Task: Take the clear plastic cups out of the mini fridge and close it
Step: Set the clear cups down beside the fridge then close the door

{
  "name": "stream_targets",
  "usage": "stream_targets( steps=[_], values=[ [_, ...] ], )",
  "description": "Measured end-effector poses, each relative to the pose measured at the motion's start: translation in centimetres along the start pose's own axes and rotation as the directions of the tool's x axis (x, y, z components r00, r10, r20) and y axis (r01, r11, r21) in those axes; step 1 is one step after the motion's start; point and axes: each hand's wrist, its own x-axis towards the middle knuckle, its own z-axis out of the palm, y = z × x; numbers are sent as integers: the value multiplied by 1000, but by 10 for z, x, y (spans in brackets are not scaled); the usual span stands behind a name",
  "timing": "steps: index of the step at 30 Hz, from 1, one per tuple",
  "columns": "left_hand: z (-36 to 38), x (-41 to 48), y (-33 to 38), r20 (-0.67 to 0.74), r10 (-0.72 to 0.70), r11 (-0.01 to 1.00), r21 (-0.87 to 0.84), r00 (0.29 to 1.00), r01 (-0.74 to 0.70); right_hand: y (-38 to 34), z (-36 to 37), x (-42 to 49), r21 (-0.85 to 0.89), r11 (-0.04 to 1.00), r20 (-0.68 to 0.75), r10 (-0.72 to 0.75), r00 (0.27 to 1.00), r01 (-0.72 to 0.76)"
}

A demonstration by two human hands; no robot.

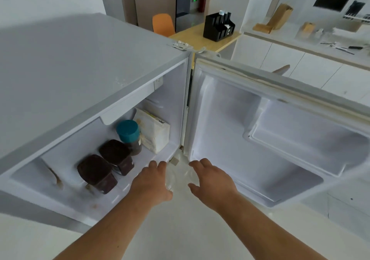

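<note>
The white mini fridge [84,63] stands open, with its door [280,131] swung out to the right. In front of the fridge's lower right corner, just outside the opening, the clear plastic cups [181,176] show as a faint, blurred see-through shape between my two hands. My left hand [152,179] curls against their left side. On the other side, the fingers and thumb of my right hand [212,179] wrap around them. How many cups there are I cannot tell.
On the fridge floor stand two dark brown jars [96,172] [117,155], a teal-lidded jar [129,133] and a white carton [154,131]. The door's inner shelves [300,149] hold nothing. Behind are a wooden table with a black organiser [218,27], an orange chair [162,24] and white cabinets [300,63].
</note>
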Motion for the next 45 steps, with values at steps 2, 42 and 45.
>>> stream_targets(
  steps=[2,42,45],
  values=[
    [-2,-10,5,-2,9,1000,-7,1000,-9,2,-7,-11,1,1000,6,-1,1000,1],
    [-62,-194,152,-58,218,976,19,974,-218,61,-117,-237,48,999,-126,9,992,-3],
    [-59,-208,150,-69,194,981,23,979,-193,58,-117,-244,43,999,-120,-20,993,26]
  ],
)
